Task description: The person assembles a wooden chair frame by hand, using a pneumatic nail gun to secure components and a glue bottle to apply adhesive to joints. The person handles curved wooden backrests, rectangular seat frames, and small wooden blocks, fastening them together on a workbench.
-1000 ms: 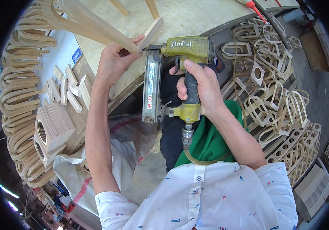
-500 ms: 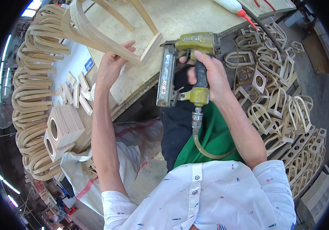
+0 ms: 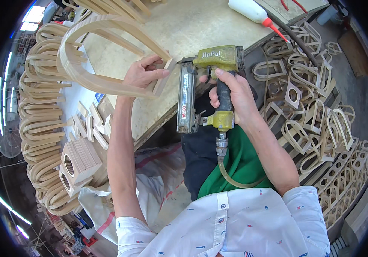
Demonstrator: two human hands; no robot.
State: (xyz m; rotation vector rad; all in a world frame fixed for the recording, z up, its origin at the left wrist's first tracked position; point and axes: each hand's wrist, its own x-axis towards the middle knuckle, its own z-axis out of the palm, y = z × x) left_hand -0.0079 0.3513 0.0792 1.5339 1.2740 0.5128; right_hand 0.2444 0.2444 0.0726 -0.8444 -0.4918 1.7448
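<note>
Over the bench, my left hand (image 3: 143, 75) is closed on the straight end of an arched wooden frame (image 3: 67, 53), a pale bent-wood loop. Its thumb lies along the short crosspiece (image 3: 163, 79) that joins the frame's two legs; the other fingers are curled inside the loop. My right hand (image 3: 240, 96) grips the black handle of a yellow-green pneumatic nail gun (image 3: 218, 55), with the index finger by the trigger. The gun's nose points left, close to the crosspiece; I cannot tell whether they touch. An air hose (image 3: 227, 176) hangs from the handle's base.
Many similar arches (image 3: 42, 111) line the bench's left side. Small wooden strips (image 3: 90, 126) and stacked blocks with round holes (image 3: 79, 162) lie nearer. A white glue bottle (image 3: 248, 10) with a red tip lies far right. Piled wooden frames (image 3: 304, 103) cover the floor at right.
My left hand has shifted from behind the frame's leg onto its straight end, thumb over the crosspiece. The frame has turned and come lower. The nail gun stays in my right hand.
</note>
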